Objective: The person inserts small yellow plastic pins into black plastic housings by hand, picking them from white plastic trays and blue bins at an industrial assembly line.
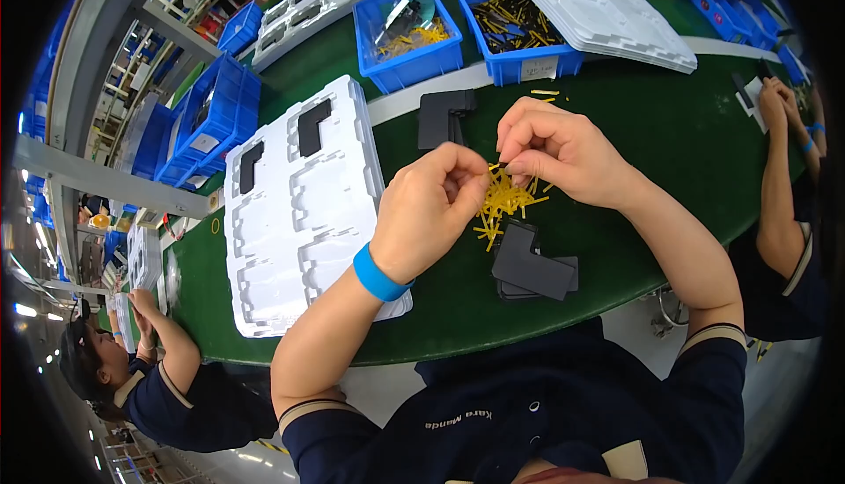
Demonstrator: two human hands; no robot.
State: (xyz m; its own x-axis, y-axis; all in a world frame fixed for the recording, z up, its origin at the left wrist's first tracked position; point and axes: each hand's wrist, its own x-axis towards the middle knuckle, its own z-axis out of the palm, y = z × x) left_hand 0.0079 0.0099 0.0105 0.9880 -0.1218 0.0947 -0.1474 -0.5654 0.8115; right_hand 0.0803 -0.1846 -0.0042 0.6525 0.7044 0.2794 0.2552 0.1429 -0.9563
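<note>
A small dark strip [499, 165] is held in a narrow fingertip grip between left hand [431, 207] and right hand [568, 154], above piled yellow strips [508, 198]. Two pockets of the white tray [280, 220] are filled with black pieces [313, 128]; the others are unfilled, and black plates [534, 266] are left on the counter [458, 319].

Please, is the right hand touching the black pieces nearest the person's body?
Apart: the head view shows green tabletop between the right hand and those black pieces.

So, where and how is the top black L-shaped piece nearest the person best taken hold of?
Probably pinch the black L-shaped piece across its right-hand leg, coming from the right: that leg is flat and narrow, and yellow strips lie beyond the far end.
</note>
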